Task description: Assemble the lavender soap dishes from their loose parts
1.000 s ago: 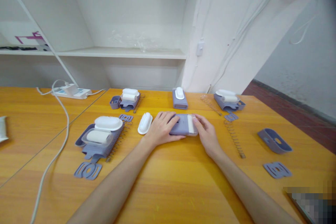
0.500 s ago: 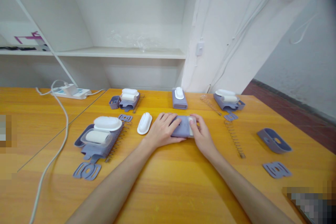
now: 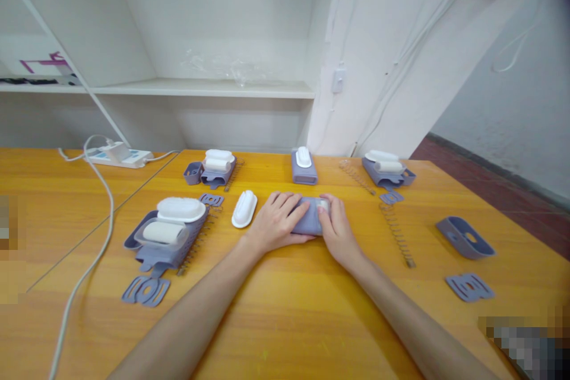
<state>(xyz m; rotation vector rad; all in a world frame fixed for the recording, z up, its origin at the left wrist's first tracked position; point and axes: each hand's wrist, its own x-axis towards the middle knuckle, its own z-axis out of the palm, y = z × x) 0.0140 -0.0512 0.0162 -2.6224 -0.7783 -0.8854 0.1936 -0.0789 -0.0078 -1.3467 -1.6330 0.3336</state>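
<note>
A grey-purple plastic case [image 3: 308, 221] lies sideways on the wooden table between my hands. My left hand [image 3: 276, 221] is wrapped round its left part, thumb across the top. Closed on the opposite end is my right hand [image 3: 341, 231], its thumb pressing beside a whitish insert [image 3: 324, 204] of which only a small part shows. Just left of my left hand rests a white oval lid [image 3: 244, 209] with a raised middle. To the right of my right hand stretches a thin metal spring [image 3: 397, 236].
A grey-purple end cap [image 3: 465, 238] and a flat cut-out plate [image 3: 469, 287] lie at the right. Similar sets of parts [image 3: 180, 209] stand left and at the back, near another case [image 3: 304, 173]. A white cable [image 3: 104, 231] runs from a power strip [image 3: 120, 157].
My right hand has shifted slightly left, toward my left hand. Less of the whitish insert shows at the case's right end. The other parts stay put.
</note>
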